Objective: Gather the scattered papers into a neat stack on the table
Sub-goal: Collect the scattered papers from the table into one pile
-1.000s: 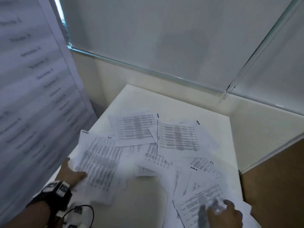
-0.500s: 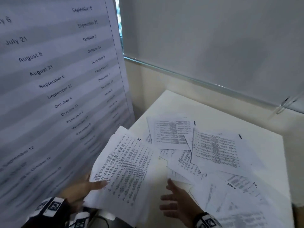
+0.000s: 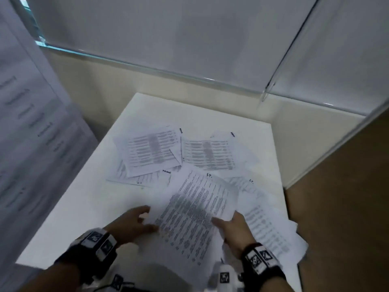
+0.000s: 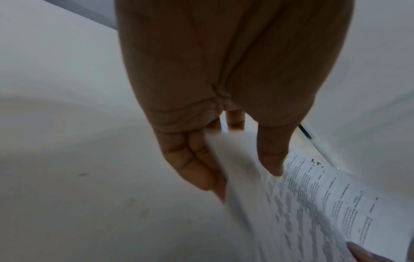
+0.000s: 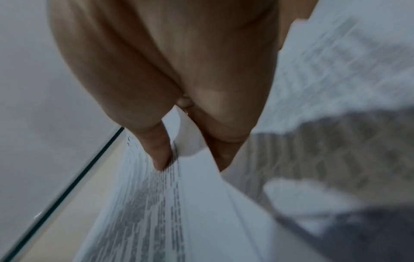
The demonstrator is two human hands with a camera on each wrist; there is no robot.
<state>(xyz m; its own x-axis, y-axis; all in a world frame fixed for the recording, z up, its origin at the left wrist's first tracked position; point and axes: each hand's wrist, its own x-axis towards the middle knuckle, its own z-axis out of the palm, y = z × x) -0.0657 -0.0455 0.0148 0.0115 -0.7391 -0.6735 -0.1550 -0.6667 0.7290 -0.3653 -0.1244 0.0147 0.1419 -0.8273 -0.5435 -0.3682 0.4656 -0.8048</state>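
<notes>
White table (image 3: 88, 207): both hands pinch printed sheets (image 3: 195, 209) (loose papers (image 3: 151, 152) beyond).

left hand (image 3: 130, 225): black wrist strap, white marker tiles | right hand (image 3: 235, 230): same, apparently | arms bare

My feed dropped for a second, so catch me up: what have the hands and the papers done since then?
The left hand lifted a bundle of sheets from the table's left side and carried it to the middle near edge. The right hand left the near-right papers and now pinches the bundle's other edge. The two far sheets and the right-hand pile lie as before on the table.
</notes>
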